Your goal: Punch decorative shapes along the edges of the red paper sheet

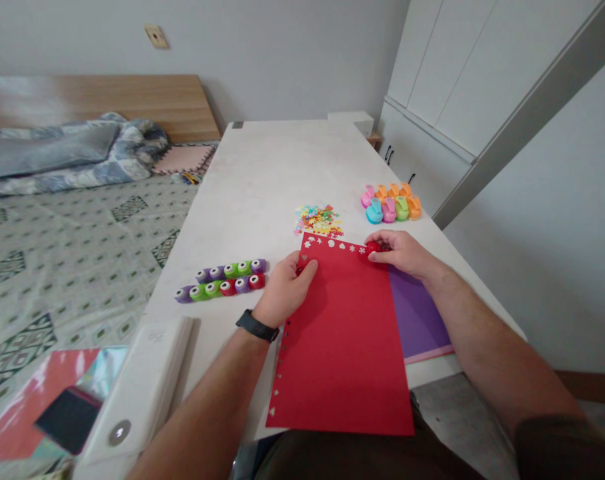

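A red sheet of paper (339, 347) reaches over the table's near edge, with small shaped holes along its top and left sides. My left hand (289, 283) grips its upper left edge, thumb on top. At the top right corner, my right hand (397, 252) closes around a small red craft punch (373, 248), set on the paper's edge; my fingers partly cover it. Just beyond the sheet lies a pile of colourful paper cutouts (318, 219). Purple paper (419, 317) shows beneath the red sheet on the right.
Two rows of small purple, green and red punches (221, 280) stand left of my left hand. Larger colourful punches (392, 203) cluster at the right. A long white device (137, 393) lies at the table's left edge, near a bed with a dark phone-like object (69, 419).
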A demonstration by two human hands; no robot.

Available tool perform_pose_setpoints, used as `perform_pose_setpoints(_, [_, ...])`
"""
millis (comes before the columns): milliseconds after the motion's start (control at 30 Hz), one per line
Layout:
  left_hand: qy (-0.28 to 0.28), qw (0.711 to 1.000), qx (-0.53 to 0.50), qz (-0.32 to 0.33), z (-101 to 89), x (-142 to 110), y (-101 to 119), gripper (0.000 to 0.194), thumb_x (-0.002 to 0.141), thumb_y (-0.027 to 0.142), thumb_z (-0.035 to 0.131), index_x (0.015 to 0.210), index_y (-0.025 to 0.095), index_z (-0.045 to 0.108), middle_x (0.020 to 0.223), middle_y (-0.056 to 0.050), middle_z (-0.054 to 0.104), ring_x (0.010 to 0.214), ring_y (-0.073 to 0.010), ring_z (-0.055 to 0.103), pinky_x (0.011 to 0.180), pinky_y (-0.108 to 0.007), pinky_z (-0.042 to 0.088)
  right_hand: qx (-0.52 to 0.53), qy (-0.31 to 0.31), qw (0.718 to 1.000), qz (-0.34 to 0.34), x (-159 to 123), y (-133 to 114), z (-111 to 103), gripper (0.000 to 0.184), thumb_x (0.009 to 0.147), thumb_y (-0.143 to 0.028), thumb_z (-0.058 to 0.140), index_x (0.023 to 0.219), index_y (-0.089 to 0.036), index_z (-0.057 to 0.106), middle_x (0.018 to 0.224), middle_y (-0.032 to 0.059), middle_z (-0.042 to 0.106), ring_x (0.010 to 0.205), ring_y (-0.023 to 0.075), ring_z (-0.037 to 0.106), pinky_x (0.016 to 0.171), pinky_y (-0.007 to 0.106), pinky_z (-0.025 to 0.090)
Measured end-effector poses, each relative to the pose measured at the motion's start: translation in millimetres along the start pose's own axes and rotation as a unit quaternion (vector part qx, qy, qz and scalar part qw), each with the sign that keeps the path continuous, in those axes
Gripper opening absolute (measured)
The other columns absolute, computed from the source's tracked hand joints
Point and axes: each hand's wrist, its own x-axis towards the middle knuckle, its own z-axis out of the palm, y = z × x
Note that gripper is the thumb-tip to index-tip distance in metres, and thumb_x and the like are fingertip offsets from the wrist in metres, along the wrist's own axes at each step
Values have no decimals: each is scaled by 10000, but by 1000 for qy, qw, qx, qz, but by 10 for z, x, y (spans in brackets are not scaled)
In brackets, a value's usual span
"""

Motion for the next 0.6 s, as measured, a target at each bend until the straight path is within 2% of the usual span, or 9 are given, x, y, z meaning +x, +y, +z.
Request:
perform_pose_setpoints(167, [-37, 999, 27, 21, -15, 18, -41, 281, 910, 452, 615, 935, 173, 646, 818, -27, 691, 664, -158, 584, 561, -242, 420, -11, 1, 1000, -6, 13, 11, 8, 385, 701, -342, 825, 1042, -195, 721, 838, 18, 703, 741, 174, 611, 721, 316, 496])
perform_pose_setpoints(400, [-30, 999, 19, 22, -8, 18, -54, 282, 903, 451, 626, 954, 175, 660, 818, -27, 688, 686, -167, 597, 571, -243, 426, -25, 12, 1000, -3, 19, -1, 19, 352, 710, -326, 813, 1022, -193, 720, 819, 14, 689, 724, 168, 594, 688, 304, 482])
perform_pose_setpoints(600, [-12, 1000, 4, -3, -3, 7, -18, 254, 851, 431, 676, 893, 180, 658, 755, -18, 676, 642, -169, 585, 541, -252, 426, -28, 17, 999, -3, 16, -13, 7, 354, 705, -329, 814, 1019, -194, 723, 822, 19, 694, 722, 172, 597, 674, 305, 483])
